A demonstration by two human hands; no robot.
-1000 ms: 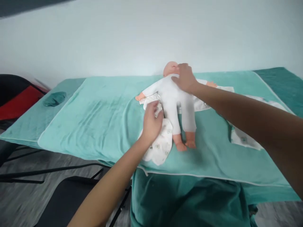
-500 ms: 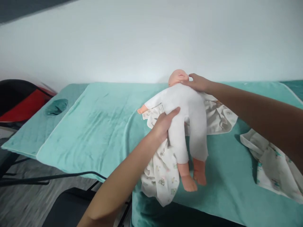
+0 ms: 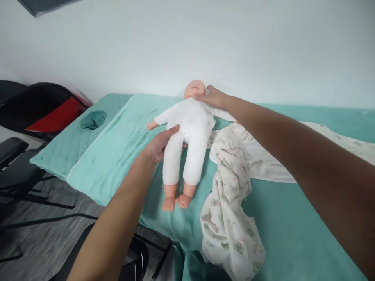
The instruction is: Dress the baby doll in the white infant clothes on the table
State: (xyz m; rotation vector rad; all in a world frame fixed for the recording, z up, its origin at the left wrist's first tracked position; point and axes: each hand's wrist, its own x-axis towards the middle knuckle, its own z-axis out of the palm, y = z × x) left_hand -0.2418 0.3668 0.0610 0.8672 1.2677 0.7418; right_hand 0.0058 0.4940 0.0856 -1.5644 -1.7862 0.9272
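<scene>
A baby doll in a white suit lies face up over the teal towel, head toward the wall. My left hand cups the doll's side at the hip, fingers wrapped under it. My right hand holds the doll at the neck and shoulder, just below its head. A white printed cloth lies crumpled to the right of the doll, apart from it, one end hanging over the table's front edge.
The towel covers a padded table with a round face hole at the left end. Black and red chairs stand to the left. A black stool sits below the table edge. A white wall rises behind.
Both hands have lifted the doll off the printed cloth and carried it left onto bare towel. The cloth stays behind, bunched at the right. My left hand went from the cloth to the doll's side.
</scene>
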